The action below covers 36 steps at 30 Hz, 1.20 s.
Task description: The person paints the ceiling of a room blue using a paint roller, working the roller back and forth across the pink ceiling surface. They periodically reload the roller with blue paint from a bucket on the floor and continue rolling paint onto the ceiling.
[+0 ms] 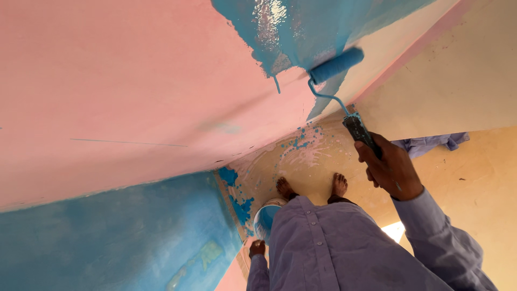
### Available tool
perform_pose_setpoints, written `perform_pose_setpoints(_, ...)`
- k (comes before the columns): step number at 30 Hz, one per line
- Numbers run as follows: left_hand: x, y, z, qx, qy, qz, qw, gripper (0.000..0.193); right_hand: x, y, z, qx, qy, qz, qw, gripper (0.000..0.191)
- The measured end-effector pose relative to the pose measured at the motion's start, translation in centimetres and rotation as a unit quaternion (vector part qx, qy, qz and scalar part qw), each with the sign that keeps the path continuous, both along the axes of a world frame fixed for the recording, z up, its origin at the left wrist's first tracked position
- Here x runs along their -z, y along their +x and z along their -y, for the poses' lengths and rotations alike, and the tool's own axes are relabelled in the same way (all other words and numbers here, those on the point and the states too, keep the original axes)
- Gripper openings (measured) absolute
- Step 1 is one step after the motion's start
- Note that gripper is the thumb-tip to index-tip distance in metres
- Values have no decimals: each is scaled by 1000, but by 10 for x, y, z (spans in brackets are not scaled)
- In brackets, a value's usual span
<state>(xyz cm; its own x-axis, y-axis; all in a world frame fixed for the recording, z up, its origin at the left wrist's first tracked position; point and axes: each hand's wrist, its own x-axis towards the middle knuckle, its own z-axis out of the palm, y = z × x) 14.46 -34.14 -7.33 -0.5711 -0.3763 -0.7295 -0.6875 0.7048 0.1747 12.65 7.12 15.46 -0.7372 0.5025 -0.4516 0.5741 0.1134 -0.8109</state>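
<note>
Head view, looking steeply down a wall corner.

Right hand (389, 168): closed around the dark handle of a paint roller (336, 66), arm stretched out, purple sleeve (436, 237) at the wrist. The roller's blue-soaked cover lies against the pink wall (118, 81), at the lower edge of a wet, glossy blue patch (291, 27). One drip runs down from the patch just left of the roller. The thin wire frame bends from the cover down to the handle.

Left hand (257, 248): low, close to the body, closed on something at the rim of a paint bucket (266, 218); the exact grip is too small to make out. The bucket shows blue paint inside and hangs or sits just beside the left leg.

Lower wall section (107, 237) is already blue. Floor (474, 178) is tan, with blue and white splatter near the corner. Two bare feet (312, 187) stand on it. A crumpled purple cloth (431, 143) lies by the right-hand wall, near the right hand.
</note>
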Motion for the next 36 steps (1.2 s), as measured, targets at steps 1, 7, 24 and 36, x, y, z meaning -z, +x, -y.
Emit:
perform_pose_setpoints(1,-3,-4,-2,10,11,-17,1000,45,-5,3,2,1,2,-2,1000,40)
perform_pose_setpoints(7,-26,-21,-19,36,31,-45,998,45,23,16,10,15,-41,20,999,39)
perform_pose_setpoints(24,-16,37,12,-22,49,10,999,43,119,-56,14,-13,-29,44,999,52)
perform_pose_setpoints(36,-3,22,-9,-3,126,-12,992,46,28,-11,16,-3,-31,-24,999,42)
